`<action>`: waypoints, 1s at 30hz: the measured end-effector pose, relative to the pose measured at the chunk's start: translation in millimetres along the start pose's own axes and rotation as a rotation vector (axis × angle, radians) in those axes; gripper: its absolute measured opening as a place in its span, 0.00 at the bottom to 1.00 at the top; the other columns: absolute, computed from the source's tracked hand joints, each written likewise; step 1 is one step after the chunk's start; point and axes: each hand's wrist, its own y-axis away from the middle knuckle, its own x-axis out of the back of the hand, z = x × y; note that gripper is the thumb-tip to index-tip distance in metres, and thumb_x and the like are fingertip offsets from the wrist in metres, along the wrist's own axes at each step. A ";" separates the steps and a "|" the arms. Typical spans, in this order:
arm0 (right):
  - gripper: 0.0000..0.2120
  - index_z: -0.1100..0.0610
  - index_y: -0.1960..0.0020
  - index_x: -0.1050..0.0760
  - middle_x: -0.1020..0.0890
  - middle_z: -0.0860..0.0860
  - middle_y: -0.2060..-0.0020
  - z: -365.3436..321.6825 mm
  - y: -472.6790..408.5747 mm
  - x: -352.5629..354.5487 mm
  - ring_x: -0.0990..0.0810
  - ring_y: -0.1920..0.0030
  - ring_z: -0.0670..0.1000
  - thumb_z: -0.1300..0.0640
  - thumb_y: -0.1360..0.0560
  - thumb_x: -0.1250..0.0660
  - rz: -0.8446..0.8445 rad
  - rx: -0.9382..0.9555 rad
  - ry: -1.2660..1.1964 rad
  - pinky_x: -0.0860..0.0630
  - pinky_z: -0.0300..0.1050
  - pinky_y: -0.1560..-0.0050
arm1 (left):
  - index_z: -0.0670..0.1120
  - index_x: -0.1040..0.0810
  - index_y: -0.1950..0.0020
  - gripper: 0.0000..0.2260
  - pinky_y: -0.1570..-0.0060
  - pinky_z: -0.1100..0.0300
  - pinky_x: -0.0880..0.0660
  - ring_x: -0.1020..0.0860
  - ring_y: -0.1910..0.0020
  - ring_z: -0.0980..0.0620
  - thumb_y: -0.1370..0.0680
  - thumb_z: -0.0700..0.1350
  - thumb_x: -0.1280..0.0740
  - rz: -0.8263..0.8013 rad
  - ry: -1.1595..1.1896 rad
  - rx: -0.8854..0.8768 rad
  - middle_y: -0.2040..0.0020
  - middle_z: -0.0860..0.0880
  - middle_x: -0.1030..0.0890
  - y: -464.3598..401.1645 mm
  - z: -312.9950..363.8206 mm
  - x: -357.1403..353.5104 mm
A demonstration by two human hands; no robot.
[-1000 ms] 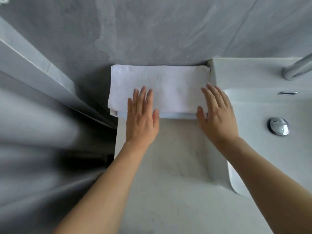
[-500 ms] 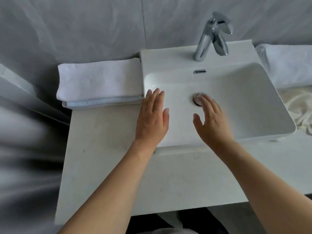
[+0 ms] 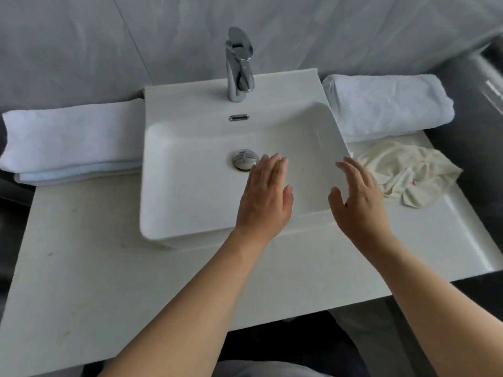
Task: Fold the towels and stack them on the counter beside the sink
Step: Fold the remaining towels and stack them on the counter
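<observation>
A stack of folded white towels (image 3: 70, 137) lies on the counter (image 3: 89, 268) left of the sink (image 3: 190, 191), against the wall. Right of the sink a thick folded white towel (image 3: 386, 104) sits at the back, and a crumpled cream cloth (image 3: 408, 172) lies in front of it. My left hand (image 3: 265, 198) hovers flat over the basin, fingers straight, holding nothing. My right hand (image 3: 359, 198) hovers over the basin's right rim, fingers spread and empty, just left of the crumpled cloth.
A chrome tap (image 3: 239, 63) stands at the back of the sink, with a chrome drain plug (image 3: 243, 159) in the basin. Grey tiled wall runs behind. The counter drops off at the front edge, and a dark surface borders it on the right.
Both hands left the folded stack on the left and swept right across the basin. The view swung right, bringing the right-hand towel and the crumpled cloth into sight.
</observation>
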 end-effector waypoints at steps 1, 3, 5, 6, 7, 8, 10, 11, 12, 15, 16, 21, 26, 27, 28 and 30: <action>0.25 0.61 0.32 0.29 0.27 0.58 0.31 15.2 -1.5 5.8 0.29 0.32 0.60 0.54 0.27 0.43 0.014 -0.020 -0.004 0.33 0.55 0.32 | 0.37 0.32 0.26 0.24 0.28 0.41 0.36 0.35 0.25 0.39 0.20 0.45 0.42 -0.005 0.014 -0.011 0.26 0.39 0.30 -5.7 12.7 -8.9; 0.24 0.61 0.33 0.28 0.27 0.58 0.32 45.6 -5.1 16.7 0.28 0.33 0.61 0.54 0.27 0.43 0.037 -0.061 -0.033 0.31 0.57 0.33 | 0.37 0.31 0.26 0.23 0.28 0.40 0.35 0.34 0.26 0.38 0.20 0.45 0.43 -0.007 0.036 -0.030 0.27 0.39 0.29 -15.3 38.4 -26.7; 0.24 0.62 0.33 0.28 0.26 0.57 0.32 80.0 -9.3 26.1 0.27 0.34 0.61 0.55 0.27 0.42 0.049 -0.095 -0.046 0.31 0.57 0.34 | 0.36 0.30 0.27 0.23 0.29 0.41 0.34 0.32 0.27 0.38 0.20 0.45 0.43 0.001 0.050 -0.059 0.28 0.39 0.28 -25.3 62.9 -47.5; 0.23 0.61 0.33 0.28 0.27 0.57 0.32 98.5 -12.3 30.8 0.28 0.34 0.61 0.56 0.27 0.41 0.050 -0.111 -0.049 0.31 0.57 0.34 | 0.36 0.29 0.28 0.22 0.29 0.41 0.33 0.31 0.28 0.38 0.20 0.45 0.43 0.011 0.053 -0.066 0.29 0.38 0.28 -32.4 75.3 -59.7; 0.23 0.61 0.33 0.28 0.27 0.56 0.31 118.0 -16.1 35.5 0.28 0.33 0.60 0.56 0.27 0.40 0.043 -0.129 -0.053 0.32 0.57 0.34 | 0.36 0.28 0.30 0.22 0.30 0.42 0.32 0.30 0.29 0.38 0.21 0.44 0.43 0.025 0.058 -0.066 0.30 0.38 0.27 -41.5 88.5 -72.9; 0.23 0.60 0.32 0.29 0.28 0.56 0.31 139.2 -19.9 38.9 0.29 0.32 0.59 0.57 0.26 0.40 0.022 -0.143 -0.058 0.32 0.57 0.33 | 0.35 0.27 0.31 0.21 0.30 0.43 0.31 0.29 0.30 0.38 0.22 0.43 0.43 0.040 0.066 -0.054 0.31 0.37 0.27 -51.2 101.9 -86.1; 0.22 0.60 0.31 0.30 0.29 0.56 0.30 180.7 -27.2 45.7 0.30 0.31 0.58 0.58 0.25 0.39 -0.038 -0.167 -0.060 0.33 0.57 0.31 | 0.36 0.25 0.33 0.22 0.31 0.49 0.29 0.28 0.32 0.40 0.24 0.42 0.43 0.053 0.092 -0.017 0.31 0.38 0.26 -70.8 130.0 -112.1; 0.22 0.60 0.31 0.30 0.30 0.56 0.29 201.0 -30.7 49.4 0.30 0.31 0.58 0.59 0.25 0.38 -0.072 -0.179 -0.051 0.33 0.57 0.31 | 0.38 0.24 0.34 0.22 0.33 0.51 0.29 0.28 0.32 0.40 0.25 0.42 0.44 0.041 0.114 0.009 0.31 0.40 0.26 -80.5 145.1 -126.0; 0.22 0.60 0.30 0.30 0.30 0.56 0.29 219.5 -33.2 52.2 0.30 0.31 0.58 0.60 0.25 0.37 -0.108 -0.192 -0.041 0.33 0.56 0.31 | 0.39 0.24 0.34 0.21 0.35 0.51 0.28 0.27 0.32 0.41 0.25 0.41 0.43 0.005 0.139 0.045 0.31 0.41 0.27 -90.1 158.9 -141.4; 0.25 0.61 0.28 0.33 0.31 0.57 0.29 259.8 -41.1 56.0 0.33 0.30 0.57 0.61 0.25 0.35 -0.226 -0.270 -0.031 0.38 0.50 0.30 | 0.40 0.25 0.34 0.18 0.34 0.49 0.29 0.28 0.33 0.41 0.23 0.38 0.39 -0.274 0.190 0.184 0.30 0.43 0.30 -119.4 188.4 -185.0; 0.27 0.61 0.27 0.35 0.32 0.57 0.29 268.5 -44.0 54.6 0.35 0.29 0.56 0.61 0.25 0.35 -0.279 -0.292 -0.042 0.39 0.48 0.30 | 0.41 0.27 0.32 0.18 0.33 0.49 0.31 0.30 0.32 0.41 0.22 0.40 0.38 -0.384 0.192 0.248 0.29 0.43 0.31 -127.3 191.7 -199.1; 0.39 0.56 0.20 0.54 0.48 0.57 0.22 306.2 -51.6 39.3 0.47 0.23 0.57 0.58 0.23 0.34 -0.545 -0.379 -0.075 0.46 0.51 0.25 | 0.51 0.41 0.23 0.30 0.30 0.38 0.40 0.38 0.28 0.39 0.24 0.48 0.35 -0.686 -0.248 0.350 0.25 0.45 0.38 -126.5 170.4 -254.7; 0.50 0.43 0.24 0.72 0.64 0.54 0.23 329.6 -66.8 25.6 0.58 0.22 0.60 0.50 0.25 0.33 -0.572 -0.311 0.168 0.51 0.60 0.24 | 0.50 0.22 0.41 0.14 0.40 0.49 0.33 0.31 0.40 0.41 0.26 0.46 0.33 -0.526 -0.276 0.267 0.37 0.47 0.28 -119.1 162.2 -265.1; 0.50 0.42 0.25 0.74 0.66 0.53 0.23 332.7 -73.3 23.4 0.61 0.22 0.61 0.47 0.25 0.33 -0.549 -0.282 0.197 0.53 0.62 0.24 | 0.48 0.21 0.46 0.10 0.42 0.52 0.32 0.29 0.42 0.42 0.27 0.45 0.32 -0.502 -0.160 0.319 0.40 0.48 0.26 -116.7 163.4 -264.9; 0.50 0.41 0.25 0.73 0.67 0.53 0.23 336.2 -80.6 21.0 0.63 0.23 0.61 0.45 0.25 0.34 -0.532 -0.275 0.205 0.55 0.64 0.25 | 0.47 0.22 0.53 0.06 0.48 0.57 0.30 0.26 0.47 0.44 0.29 0.43 0.32 -0.439 0.000 0.403 0.47 0.49 0.23 -114.9 166.5 -261.4; 0.48 0.40 0.24 0.68 0.67 0.53 0.23 342.7 -93.0 15.6 0.66 0.23 0.61 0.39 0.27 0.34 -0.564 -0.290 0.223 0.59 0.66 0.26 | 0.45 0.28 0.63 0.05 0.64 0.59 0.32 0.27 0.63 0.49 0.32 0.39 0.33 -0.256 0.350 0.593 0.65 0.53 0.25 -110.9 176.4 -249.6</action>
